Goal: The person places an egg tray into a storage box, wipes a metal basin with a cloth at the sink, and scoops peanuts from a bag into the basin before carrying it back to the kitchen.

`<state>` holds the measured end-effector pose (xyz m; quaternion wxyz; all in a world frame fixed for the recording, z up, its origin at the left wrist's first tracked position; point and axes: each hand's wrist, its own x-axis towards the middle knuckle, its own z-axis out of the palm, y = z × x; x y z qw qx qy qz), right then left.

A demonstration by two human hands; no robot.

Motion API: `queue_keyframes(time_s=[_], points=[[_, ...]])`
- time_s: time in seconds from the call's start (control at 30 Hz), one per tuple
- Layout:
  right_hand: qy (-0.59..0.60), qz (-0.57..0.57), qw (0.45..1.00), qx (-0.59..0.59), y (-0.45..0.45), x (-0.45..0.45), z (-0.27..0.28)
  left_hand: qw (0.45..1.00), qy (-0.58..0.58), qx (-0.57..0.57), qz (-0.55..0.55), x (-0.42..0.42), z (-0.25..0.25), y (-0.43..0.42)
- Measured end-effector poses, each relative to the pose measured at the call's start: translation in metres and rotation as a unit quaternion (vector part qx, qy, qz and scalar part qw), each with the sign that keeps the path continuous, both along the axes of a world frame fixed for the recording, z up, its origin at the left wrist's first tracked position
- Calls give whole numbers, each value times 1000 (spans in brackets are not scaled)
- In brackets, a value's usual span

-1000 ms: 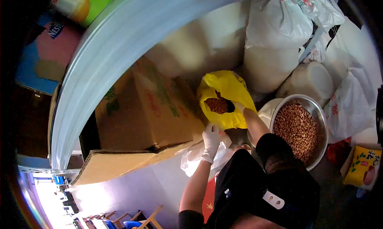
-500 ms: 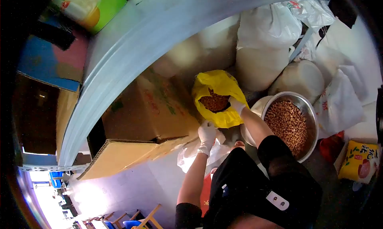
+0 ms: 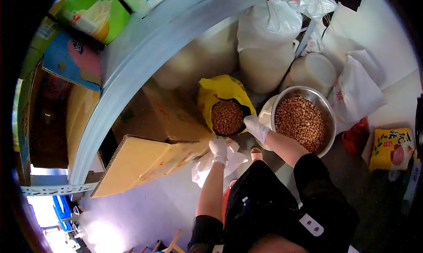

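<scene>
A yellow plastic bag [image 3: 222, 88] stands with its mouth open, showing small reddish-brown, nut-like pieces [image 3: 227, 117] inside. My left hand [image 3: 218, 148], in a white glove, is closed at the bag's near edge. On the right side of the mouth, my right hand [image 3: 257, 127], also gloved, has its fingers closed on the rim. Just right of that hand is a steel bowl [image 3: 330, 140] filled with light brown, nut-like pieces [image 3: 299, 123]. Its support is a whitish bucket [image 3: 265, 114], partly hidden. The fingertips of both hands are partly hidden.
A big open cardboard box [image 3: 145, 165] lies left of the bag, under a curved-looking grey shelf edge [image 3: 128, 72]. White buckets [image 3: 266, 70] and white plastic bags [image 3: 357, 92] stand behind. A yellow packet [image 3: 390, 149] is at right. A crumpled white bag [image 3: 202, 171] lies near my feet.
The yellow bag's mouth is wider and more of its contents show. My right hand has come from inside the mouth to its rim. The whole view has shifted somewhat.
</scene>
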<state>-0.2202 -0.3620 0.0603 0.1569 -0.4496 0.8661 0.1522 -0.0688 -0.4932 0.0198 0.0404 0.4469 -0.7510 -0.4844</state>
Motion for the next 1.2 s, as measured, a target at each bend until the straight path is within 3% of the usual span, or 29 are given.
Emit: queue_keyframes(time_s=[0.07, 0.13, 0.2, 0.3, 0.33, 0.4, 0.5, 0.53, 0.57, 0.6, 0.63, 0.67, 0.7, 0.73, 0.8, 0.83, 0.87, 0.9, 0.93, 0.97, 1.03, 1.2], points=[[-33, -47, 998, 24, 2, 6, 8, 986, 42, -142, -71, 6, -43, -8], [-183, -242, 942, -141, 11, 13, 2, 970, 61, -199, -124, 9, -58, -12], [-314, -413, 802, -296, 23, 19, -14, 961, 11, -212, -175, 8, -57, -16], [-453, -595, 459, -479, 39, 30, -29, 876, -190, -328, -296, 0, -52, -24], [-460, -578, 472, -482, 43, 36, -8, 835, -249, -354, -341, -3, -41, -24], [-472, -542, 495, -488, 50, 52, 64, 774, -323, -341, -424, -8, 31, -11], [-511, -539, 468, -478, 65, 48, 64, 756, -295, -437, -387, -7, 22, -16], [-501, -567, 423, -499, 71, 45, 38, 829, -216, -388, -340, -6, 43, -12], [-424, -465, 573, -525, 87, 45, 42, 887, -126, -334, -294, -5, 62, -7], [-331, -346, 703, -526, 106, 47, 46, 949, -31, -228, -215, -1, 33, -25], [-286, -297, 738, -534, 122, 45, 49, 965, 23, -190, -179, 1, 25, -31], [-354, -381, 654, -549, 137, 40, 56, 975, 79, -151, -143, 2, 23, -35], [-415, -480, 528, -564, 154, 32, 63, 965, 97, -189, -157, 2, 19, -35], [-422, -548, 454, -561, 172, 27, 78, 953, 116, -225, -169, 2, 20, -34], [-293, -628, 514, -506, 211, 19, 125, 991, 113, 7, -64, 2, 57, -23], [-289, -600, 480, -572, 229, 18, 143, 987, 107, 123, -9, 2, 71, -16], [-276, -590, 477, -590, 248, 9, 145, 979, 153, 132, 6, 5, 58, -16], [-169, -620, 533, -550, 256, 9, 168, 984, 136, 113, -7, 10, 58, -14], [-93, -583, 576, -565, 275, 3, 154, 988, 120, 94, -18, 13, 63, -11], [27, -474, 667, -574, 292, -1, 148, 991, 105, 74, -29, 16, 68, -9], [95, -525, 752, -386, 311, -16, 133, 991, 89, 77, -62, 23, 66, -12], [232, -431, 805, -336, 316, -11, 114, 984, 127, 64, -105, 29, 38, -13]])
